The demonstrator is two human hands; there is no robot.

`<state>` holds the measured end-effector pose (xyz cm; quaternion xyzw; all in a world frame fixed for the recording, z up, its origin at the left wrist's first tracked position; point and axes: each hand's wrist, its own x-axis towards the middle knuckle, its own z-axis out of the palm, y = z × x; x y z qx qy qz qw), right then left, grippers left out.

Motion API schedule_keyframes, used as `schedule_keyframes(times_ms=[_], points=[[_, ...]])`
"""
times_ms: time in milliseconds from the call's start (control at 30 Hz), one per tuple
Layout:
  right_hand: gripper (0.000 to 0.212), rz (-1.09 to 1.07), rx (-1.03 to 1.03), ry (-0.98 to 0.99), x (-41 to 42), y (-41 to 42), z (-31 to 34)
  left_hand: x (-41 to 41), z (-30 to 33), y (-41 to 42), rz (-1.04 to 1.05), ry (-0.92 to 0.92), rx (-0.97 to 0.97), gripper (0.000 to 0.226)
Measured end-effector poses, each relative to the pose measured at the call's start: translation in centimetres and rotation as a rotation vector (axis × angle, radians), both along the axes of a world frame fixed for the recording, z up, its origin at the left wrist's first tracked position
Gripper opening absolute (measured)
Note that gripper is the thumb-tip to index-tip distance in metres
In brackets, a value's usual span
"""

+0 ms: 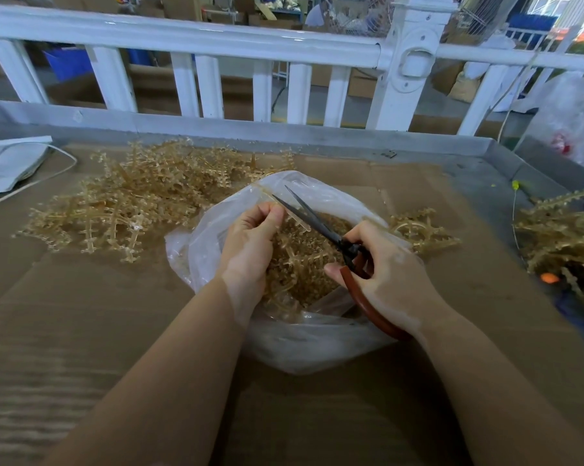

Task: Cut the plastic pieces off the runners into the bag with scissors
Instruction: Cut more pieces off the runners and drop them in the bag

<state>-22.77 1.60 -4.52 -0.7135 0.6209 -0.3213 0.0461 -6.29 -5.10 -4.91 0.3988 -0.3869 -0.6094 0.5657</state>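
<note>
Pinching a thin amber runner [285, 210] between thumb and curled fingers, our left hand [250, 240] holds it over the open mouth of the clear plastic bag [304, 344]. Our right hand [388, 274] grips the scissors [321, 227] by their reddish-brown handles; the dark blades stand parted, with the runner lying against the nearer blade.

The runner is a pale, translucent strip, and its far end reaches the bag's far rim. Inside the bag lies a heap of cut pieces [304, 260] of the same amber colour, small and knobbly.

The bag sits at the middle of the bench [82, 331], which is lined with brown cardboard. A wide pile of uncut runners [136, 203] spreads to the far left, touching the bag's left edge. A smaller tangle [418, 230] lies just right of the bag, and another heap [559, 237] sits at the right edge. A grey raised lip [216, 129] bounds the far side, with a white railing [183, 42] beyond. Bare cardboard stretches near us on both sides of our forearms.
</note>
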Motion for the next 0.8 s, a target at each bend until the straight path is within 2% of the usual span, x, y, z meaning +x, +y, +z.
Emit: schedule_keyframes(times_ms=[133, 433, 800], points=[[0.03, 0.017, 0.017, -0.027, 0.1, 0.0, -0.3, 0.0, -0.1, 0.1, 0.005, 0.003, -0.025, 0.025], [0.03, 0.027, 0.024, -0.016, 0.3, 0.2, -0.4, 0.0, -0.5, 0.2, 0.123, -0.083, -0.066, 0.022], [0.029, 0.026, 0.053, 0.001, 0.5, 0.1, -0.5, 0.0, -0.1, 1.2, 0.104, -0.167, -0.127, 0.022]])
